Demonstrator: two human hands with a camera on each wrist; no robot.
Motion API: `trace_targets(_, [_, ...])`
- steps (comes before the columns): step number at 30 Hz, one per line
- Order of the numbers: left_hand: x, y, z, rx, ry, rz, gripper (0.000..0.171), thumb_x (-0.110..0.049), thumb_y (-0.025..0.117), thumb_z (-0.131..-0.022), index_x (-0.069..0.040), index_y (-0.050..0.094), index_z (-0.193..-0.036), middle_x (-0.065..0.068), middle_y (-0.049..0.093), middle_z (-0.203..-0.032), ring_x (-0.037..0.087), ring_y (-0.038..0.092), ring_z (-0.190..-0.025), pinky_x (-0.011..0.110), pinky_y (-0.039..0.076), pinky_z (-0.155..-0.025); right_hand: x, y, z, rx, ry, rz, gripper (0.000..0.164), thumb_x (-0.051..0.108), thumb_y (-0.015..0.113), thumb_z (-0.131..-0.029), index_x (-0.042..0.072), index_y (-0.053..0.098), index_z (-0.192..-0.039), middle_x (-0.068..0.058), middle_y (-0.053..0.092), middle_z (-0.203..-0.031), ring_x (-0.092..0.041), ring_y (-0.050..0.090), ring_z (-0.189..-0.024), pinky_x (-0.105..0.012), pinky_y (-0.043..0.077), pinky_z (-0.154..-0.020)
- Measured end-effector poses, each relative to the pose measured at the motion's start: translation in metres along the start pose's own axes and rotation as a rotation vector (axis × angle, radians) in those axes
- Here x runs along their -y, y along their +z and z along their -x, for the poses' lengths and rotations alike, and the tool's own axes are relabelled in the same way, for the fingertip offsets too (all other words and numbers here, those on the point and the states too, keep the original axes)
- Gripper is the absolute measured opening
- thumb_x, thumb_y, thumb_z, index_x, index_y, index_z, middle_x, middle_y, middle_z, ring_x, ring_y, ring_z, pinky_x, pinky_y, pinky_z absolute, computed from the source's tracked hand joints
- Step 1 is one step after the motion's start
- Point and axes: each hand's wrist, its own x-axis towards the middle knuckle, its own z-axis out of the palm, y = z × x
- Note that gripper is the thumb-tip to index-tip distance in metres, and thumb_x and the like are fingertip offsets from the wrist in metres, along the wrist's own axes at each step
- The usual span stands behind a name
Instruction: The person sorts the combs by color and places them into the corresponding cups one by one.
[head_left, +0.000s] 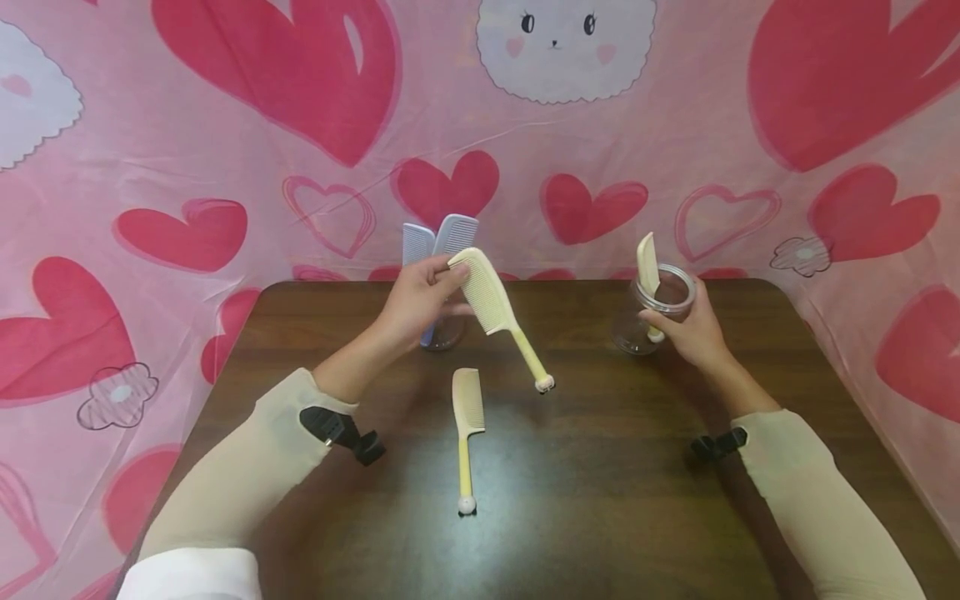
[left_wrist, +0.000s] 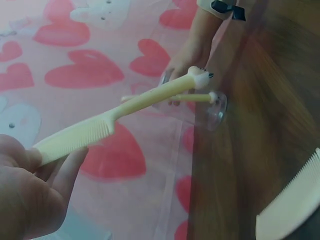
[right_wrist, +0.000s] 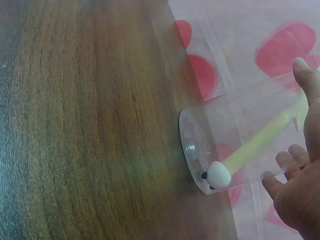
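My left hand (head_left: 422,302) pinches a yellow comb (head_left: 486,287) by the end of its toothed part, above the table. Its handle slants down to the right and ends in a white animal-head knob. With my right hand (head_left: 697,329) I grip a clear plastic jar (head_left: 630,329) near its rim. Inside that jar stands another yellow comb (right_wrist: 257,142), teeth part up, its white knob at the bottom. A third yellow comb (head_left: 468,408) lies on the table in front of my left hand, knob toward me.
Behind my left hand, blue combs (head_left: 456,233) stand in a second clear jar (head_left: 446,335), partly hidden by the hand. The dark wooden table (head_left: 585,483) ends at a pink heart-patterned cloth (head_left: 525,142).
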Motion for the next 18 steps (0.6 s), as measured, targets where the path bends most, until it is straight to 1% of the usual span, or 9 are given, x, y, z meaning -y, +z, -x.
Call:
trace_targets(2, [-0.003, 0.009, -0.006, -0.003, 0.017, 0.026, 0.035, -0.008, 0.053, -0.106, 0.009, 0.055, -0.137, 0.029, 0.066, -0.123, 0.022, 0.072, -0.100, 0.039, 0.061, -0.082, 0.011, 0.000, 0.004, 0.006, 0.001, -0.005, 0.081, 0.002, 0.078, -0.088, -0.007, 0.026, -0.150, -0.028, 0.043, -0.147, -0.031, 0.046, -0.128, -0.008, 0.036, -0.097])
trace_targets(5, [-0.007, 0.022, -0.014, -0.005, 0.059, 0.069, 0.034, -0.006, 0.053, -0.106, 0.010, 0.055, -0.136, 0.030, 0.066, -0.121, 0.022, 0.072, -0.096, 0.037, 0.061, -0.081, 0.019, -0.001, 0.007, 0.013, -0.003, -0.021, 0.081, 0.002, 0.077, -0.088, -0.008, 0.026, -0.150, -0.029, 0.043, -0.146, -0.030, 0.047, -0.128, -0.008, 0.037, -0.097])
trace_targets(6, [-0.009, 0.027, -0.017, -0.008, 0.075, 0.084, 0.034, -0.006, 0.053, -0.106, 0.011, 0.055, -0.135, 0.031, 0.066, -0.120, 0.021, 0.072, -0.093, 0.037, 0.061, -0.080, 0.016, 0.000, 0.006, 0.012, -0.003, -0.026, 0.081, 0.001, 0.077, -0.088, -0.007, 0.026, -0.150, -0.028, 0.043, -0.147, -0.030, 0.047, -0.128, -0.008, 0.037, -0.097])
trace_targets(8, [-0.012, 0.035, -0.023, -0.008, 0.109, 0.092, 0.033, -0.006, 0.053, -0.106, 0.011, 0.057, -0.134, 0.030, 0.068, -0.116, 0.019, 0.073, -0.089, 0.038, 0.061, -0.079, 0.009, 0.000, 0.003, 0.009, -0.004, -0.022, 0.081, 0.002, 0.077, -0.088, -0.006, 0.026, -0.151, -0.028, 0.043, -0.147, -0.031, 0.046, -0.129, -0.012, 0.037, -0.100])
trace_targets(11, [-0.016, 0.047, -0.033, -0.010, 0.138, 0.096, 0.032, -0.006, 0.053, -0.106, 0.010, 0.058, -0.133, 0.029, 0.068, -0.112, 0.018, 0.071, -0.086, 0.038, 0.062, -0.079, -0.008, 0.000, -0.002, -0.004, -0.020, -0.014, 0.081, 0.006, 0.079, -0.088, -0.002, 0.028, -0.152, -0.025, 0.043, -0.147, -0.023, 0.048, -0.127, -0.011, 0.037, -0.101])
trace_targets(13, [-0.018, 0.054, -0.038, -0.010, 0.140, 0.101, 0.032, -0.007, 0.053, -0.106, 0.009, 0.058, -0.133, 0.029, 0.069, -0.111, 0.018, 0.072, -0.083, 0.038, 0.062, -0.077, -0.014, 0.000, -0.004, -0.009, -0.033, -0.008, 0.081, 0.008, 0.079, -0.088, 0.000, 0.029, -0.152, -0.024, 0.044, -0.147, -0.018, 0.049, -0.126, -0.011, 0.038, -0.100])
trace_targets(15, [-0.019, 0.061, -0.043, -0.012, 0.134, 0.108, 0.032, -0.007, 0.054, -0.106, 0.008, 0.059, -0.133, 0.029, 0.069, -0.111, 0.021, 0.072, -0.083, 0.038, 0.062, -0.076, -0.018, 0.000, -0.005, -0.013, -0.041, -0.008, 0.082, 0.009, 0.080, -0.088, 0.002, 0.030, -0.152, -0.023, 0.045, -0.146, -0.012, 0.049, -0.124, -0.007, 0.038, -0.097])
trace_targets(18, [-0.022, 0.071, -0.049, -0.015, 0.122, 0.122, 0.031, -0.009, 0.056, -0.105, 0.005, 0.061, -0.132, 0.028, 0.071, -0.109, 0.028, 0.075, -0.083, 0.038, 0.062, -0.073, -0.017, 0.000, -0.005, -0.011, -0.029, -0.009, 0.083, 0.009, 0.081, -0.088, 0.001, 0.029, -0.152, -0.022, 0.045, -0.147, -0.015, 0.049, -0.126, -0.009, 0.038, -0.099])
